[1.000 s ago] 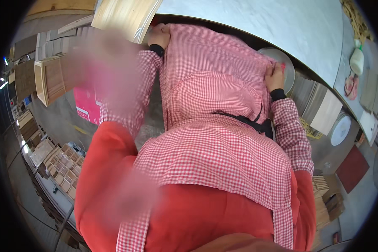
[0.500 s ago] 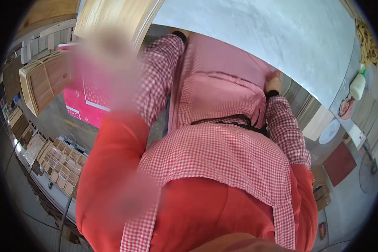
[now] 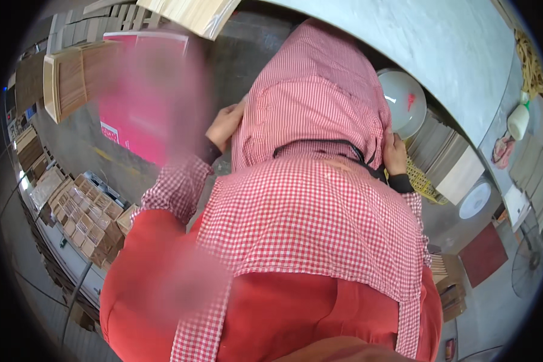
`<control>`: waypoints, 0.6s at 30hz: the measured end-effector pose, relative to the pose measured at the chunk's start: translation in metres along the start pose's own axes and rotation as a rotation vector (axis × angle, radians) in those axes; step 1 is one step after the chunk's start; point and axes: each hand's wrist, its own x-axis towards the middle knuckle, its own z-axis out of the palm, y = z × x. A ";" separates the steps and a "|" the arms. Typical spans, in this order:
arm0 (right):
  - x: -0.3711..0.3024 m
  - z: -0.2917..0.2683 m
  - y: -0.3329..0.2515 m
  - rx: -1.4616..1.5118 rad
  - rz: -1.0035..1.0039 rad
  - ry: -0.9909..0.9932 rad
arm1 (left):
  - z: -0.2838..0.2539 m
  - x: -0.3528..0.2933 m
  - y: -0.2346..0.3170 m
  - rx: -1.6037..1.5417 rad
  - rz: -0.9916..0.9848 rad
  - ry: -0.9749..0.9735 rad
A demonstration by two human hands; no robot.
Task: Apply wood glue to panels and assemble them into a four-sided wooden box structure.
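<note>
1. Drawn back from near edge of worktop point(image 3: 428, 48) since earlier frame: left hand point(image 3: 225, 125), right hand point(image 3: 396, 155).
2. Left: half-curled at left side of apron point(image 3: 320, 90); grip unclear.
3. Right: partly closed at right side; grip unclear.
4. Spread before worktop's near edge: apron.

The table point(image 3: 428, 42) has a smooth, pale grey top with a straight front edge. Along its right side lie a bundle of yellowish strands point(image 3: 532, 69), a white bottle point(image 3: 517, 125) with a green top, and a crumpled pinkish bundle point(image 3: 502, 152). The grey floor point(image 3: 133, 181), marked with a yellow streak point(image 3: 103, 154), carries a bright pink box point(image 3: 136, 114) and a dark red flat piece point(image 3: 484, 256).
</note>
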 end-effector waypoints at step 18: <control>0.000 0.039 0.100 -0.188 -0.116 0.437 | -0.018 0.103 -0.061 0.719 0.522 0.698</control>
